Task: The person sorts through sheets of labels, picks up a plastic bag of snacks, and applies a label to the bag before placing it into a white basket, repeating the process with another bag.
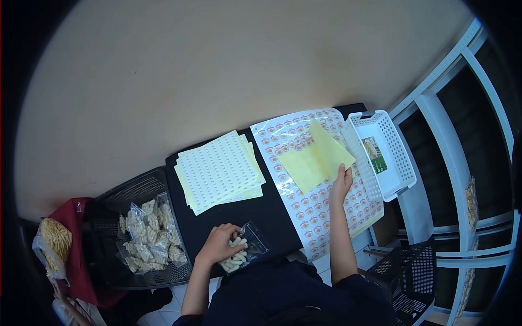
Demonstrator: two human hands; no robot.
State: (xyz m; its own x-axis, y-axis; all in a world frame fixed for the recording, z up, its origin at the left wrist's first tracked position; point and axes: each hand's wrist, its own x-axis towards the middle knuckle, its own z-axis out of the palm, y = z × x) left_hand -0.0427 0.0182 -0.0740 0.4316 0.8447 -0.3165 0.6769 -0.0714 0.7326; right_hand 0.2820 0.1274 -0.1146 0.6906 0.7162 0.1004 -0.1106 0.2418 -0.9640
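Observation:
My left hand point(222, 243) is closed on a clear plastic bag point(251, 244) of pale snack pieces at the front edge of the black-topped table point(244, 218). My right hand point(341, 180) pinches the edge of a folded yellow sheet point(333, 154). Beneath that sheet lies a large sheet of round printed stickers point(314, 217). Behind my left hand, a stack of label sheets point(217, 169) with small print rests on the table.
A white basket point(405, 165) with a green-labelled packet point(374, 154) stands at the right. A black crate point(149, 179) of bagged snacks point(152, 233) is at the left. Another person's arm point(68, 301) shows at lower left, near a red cloth point(76, 261). Another black basket point(408, 277) sits lower right.

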